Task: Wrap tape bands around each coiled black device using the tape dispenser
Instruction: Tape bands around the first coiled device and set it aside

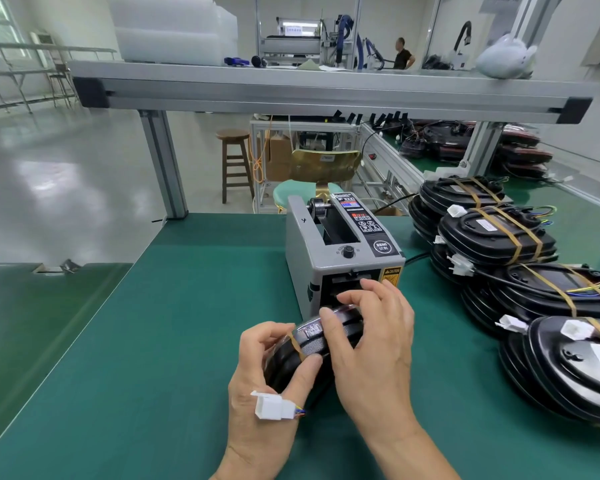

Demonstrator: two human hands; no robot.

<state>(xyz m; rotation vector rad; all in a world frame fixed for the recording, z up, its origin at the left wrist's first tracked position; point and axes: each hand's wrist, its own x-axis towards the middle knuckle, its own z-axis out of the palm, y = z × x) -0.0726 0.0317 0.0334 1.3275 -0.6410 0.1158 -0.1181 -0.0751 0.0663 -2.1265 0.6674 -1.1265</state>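
Banding step in hand. Your left grip [267, 382] curls round the coiled black device [312, 341], which is held on edge over the tabletop [153, 341], just in front of the tape dispenser [329, 244]. One tape band [297, 346] already crosses its left part. Your right grip [371, 344] lies over the top, thumb on the rim, fingers loosely bent toward the dispenser's mouth.

Next move, likely: draw a fresh strip and lay it apart from the first band, clear of the white plug [270, 407] lying on your left grip.

Hidden: your fingers cover the mouth, so you cannot tell whether tape is out or pinched. The device's underside is unseen.
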